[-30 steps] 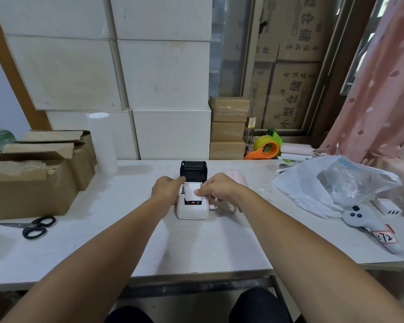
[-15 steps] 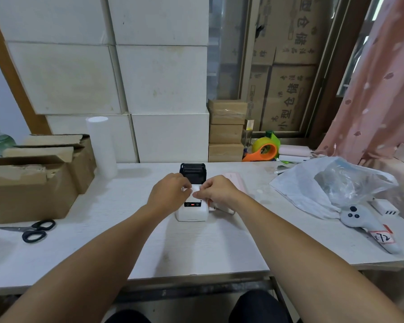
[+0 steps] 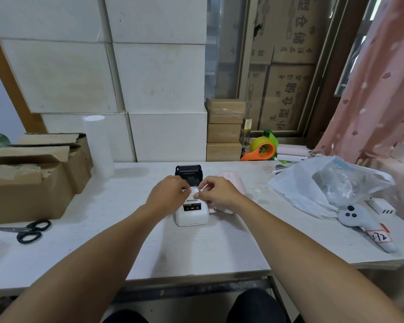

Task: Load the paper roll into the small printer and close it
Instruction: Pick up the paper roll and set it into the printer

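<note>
A small white printer (image 3: 191,214) sits at the middle of the white table (image 3: 196,250), its black lid (image 3: 188,172) standing open behind. The white paper roll (image 3: 194,191) lies in the printer's open bay, mostly hidden by my fingers. My left hand (image 3: 167,192) is at the roll's left side and my right hand (image 3: 216,191) at its right, fingertips of both pinching the paper over the bay. A small orange light shows on the printer's front panel.
Open cardboard boxes (image 3: 33,178) and black scissors (image 3: 26,230) lie at the left. A tall white roll (image 3: 98,145) stands behind. A pink box (image 3: 231,180) lies right of the printer. At the right are a plastic bag (image 3: 324,185), a grey controller (image 3: 364,224) and an orange tape dispenser (image 3: 262,149).
Both hands have drawn together over the printer's bay; the left hand moved from the printer's left side onto the roll. The printer has not moved.
</note>
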{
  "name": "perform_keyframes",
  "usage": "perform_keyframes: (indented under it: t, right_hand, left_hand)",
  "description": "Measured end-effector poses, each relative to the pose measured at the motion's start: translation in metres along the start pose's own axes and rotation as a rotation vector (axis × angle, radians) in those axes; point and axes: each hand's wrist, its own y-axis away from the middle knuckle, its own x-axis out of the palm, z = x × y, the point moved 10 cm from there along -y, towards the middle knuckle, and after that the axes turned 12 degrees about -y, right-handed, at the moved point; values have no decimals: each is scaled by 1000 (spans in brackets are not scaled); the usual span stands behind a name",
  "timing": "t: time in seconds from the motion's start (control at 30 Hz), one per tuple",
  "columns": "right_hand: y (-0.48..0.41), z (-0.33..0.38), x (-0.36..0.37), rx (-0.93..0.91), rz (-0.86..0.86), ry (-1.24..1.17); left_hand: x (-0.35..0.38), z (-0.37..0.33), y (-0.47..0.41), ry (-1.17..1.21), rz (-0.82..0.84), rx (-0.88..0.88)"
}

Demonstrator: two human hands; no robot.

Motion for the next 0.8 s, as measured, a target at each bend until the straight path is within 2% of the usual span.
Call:
perform_keyframes:
  t: [0.53, 0.8]
  right_hand:
    - [2, 10, -1, -12, -32, 63]
    - [1, 19, -5, 10, -61, -80]
  left_hand:
    - [3, -1, 8, 18, 9, 23]
    - [3, 2, 8, 46, 53, 16]
